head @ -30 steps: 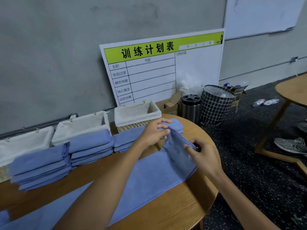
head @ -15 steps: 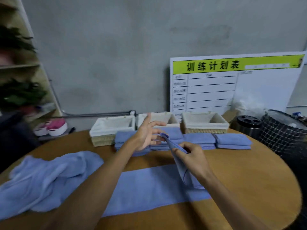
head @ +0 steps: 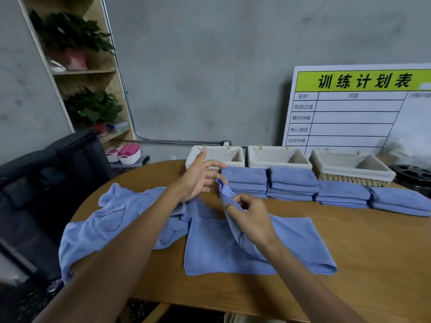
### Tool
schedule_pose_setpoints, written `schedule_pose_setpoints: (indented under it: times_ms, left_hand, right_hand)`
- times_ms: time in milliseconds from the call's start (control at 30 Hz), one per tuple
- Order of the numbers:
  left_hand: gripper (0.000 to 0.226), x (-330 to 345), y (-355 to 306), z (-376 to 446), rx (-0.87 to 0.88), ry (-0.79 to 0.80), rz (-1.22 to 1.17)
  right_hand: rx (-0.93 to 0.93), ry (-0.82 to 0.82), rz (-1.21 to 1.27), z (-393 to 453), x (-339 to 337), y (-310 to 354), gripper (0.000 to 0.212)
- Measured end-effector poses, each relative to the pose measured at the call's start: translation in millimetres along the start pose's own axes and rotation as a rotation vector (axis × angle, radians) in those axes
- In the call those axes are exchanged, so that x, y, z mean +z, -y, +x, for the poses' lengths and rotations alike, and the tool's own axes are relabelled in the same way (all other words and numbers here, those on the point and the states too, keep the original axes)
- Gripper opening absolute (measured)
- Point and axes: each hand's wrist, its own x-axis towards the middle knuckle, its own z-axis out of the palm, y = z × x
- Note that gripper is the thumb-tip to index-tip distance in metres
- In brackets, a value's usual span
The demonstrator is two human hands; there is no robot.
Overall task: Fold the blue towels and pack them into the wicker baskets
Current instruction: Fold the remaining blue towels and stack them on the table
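Observation:
A blue towel (head: 233,250) lies partly folded on the round wooden table (head: 363,264). My right hand (head: 250,217) pinches its lifted end above the folded part. My left hand (head: 200,177) hovers beside that end with fingers spread, holding nothing; one fingertip is close to the towel tip. Several stacks of folded blue towels (head: 292,185) line the table's back. Behind them stand three wicker baskets with white liners: the left basket (head: 215,156), the middle basket (head: 277,157) and the right basket (head: 349,166), with no towels showing in them.
A heap of unfolded blue towels (head: 112,220) lies on the table's left part. A dark chair (head: 46,178) stands at left, a shelf with plants (head: 91,106) behind it. A white chart board (head: 359,108) leans on the wall. A dark bin lid (head: 415,176) shows at far right.
The view has swung left, showing the shelf and chair. My right hand has carried the towel's end over towards the left, doubling the towel. My left hand has let go and spread open.

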Motion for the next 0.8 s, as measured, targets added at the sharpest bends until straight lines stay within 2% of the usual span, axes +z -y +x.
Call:
schedule_pose_setpoints:
  times_ms: [100,200,300,333,400,500,533,600,667,733,800]
  left_hand:
    - [0.079,-16,17,-7,-0.025,-0.052,0.114]
    - [0.071,-28,46,-13,-0.035,-0.118,0.39]
    - [0.055,-37,79,-16,0.029,-0.239,0.68]
    - [0.053,-36,86,-16,0.078,-0.282,0.779]
    - [0.049,-19,92,-16,0.208,-0.344,0.985]
    - [0.039,40,91,-16,0.391,-0.338,1.057]
    - [0.04,65,93,-15,0.411,-0.29,1.065]
    - [0.044,113,107,-12,0.346,-0.175,1.105]
    - [0.052,150,125,-5,0.221,-0.071,1.159]
    - [0.081,170,137,3,0.122,-0.001,1.263]
    - [0.104,181,138,11,0.085,0.049,1.324]
  right_hand:
    - [0.044,0.075,-0.01,-4,24,-8,0.03]
    - [0.085,0.25,-0.139,-14,43,-19,0.031]
    - [0.125,0.378,-0.134,-21,42,-27,0.04]
    - [0.116,0.35,-0.119,-20,34,-30,0.039]
    - [0.064,0.163,-0.131,-12,7,-41,0.032]
    - [-0.017,-0.137,-0.327,4,-45,-70,0.018]
    - [-0.023,-0.159,-0.41,7,-61,-83,0.014]
    - [-0.048,-0.081,-0.575,7,-88,-108,0.017]
    - [-0.095,0.073,-0.778,0,-106,-135,0.036]
    - [-0.032,0.169,-0.956,-4,-120,-148,0.065]
    - [0.101,0.222,-1.065,-4,-136,-148,0.062]
